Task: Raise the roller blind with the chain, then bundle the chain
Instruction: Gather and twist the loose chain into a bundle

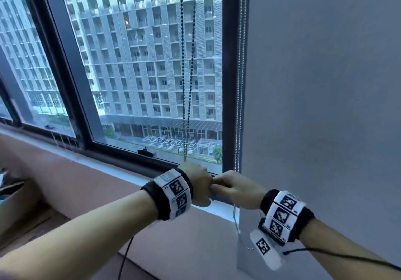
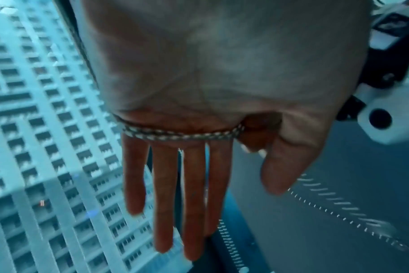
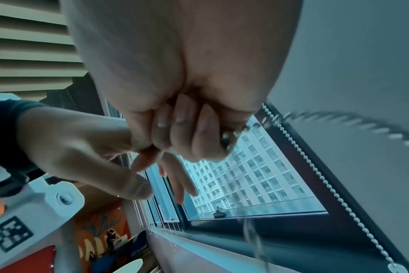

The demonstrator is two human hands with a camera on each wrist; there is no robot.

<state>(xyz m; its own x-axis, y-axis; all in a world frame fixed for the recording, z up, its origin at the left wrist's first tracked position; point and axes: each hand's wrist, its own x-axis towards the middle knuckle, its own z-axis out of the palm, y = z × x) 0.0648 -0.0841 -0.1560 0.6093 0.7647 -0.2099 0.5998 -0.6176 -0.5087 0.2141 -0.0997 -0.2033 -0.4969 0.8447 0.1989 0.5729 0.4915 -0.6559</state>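
A dark bead chain hangs as two strands in front of the bare window pane and runs down into my left hand above the sill. In the left wrist view the chain lies in several turns across the base of the left hand's straight fingers. My right hand is close against the left one, its fingers curled and pinching beads of the chain. The left hand shows in the right wrist view with its fingers extended.
On the right a grey roller blind hangs down past the sill, with its own pale bead chain along the dark window frame. The pale sill runs below the hands. Cables trail from both wristbands.
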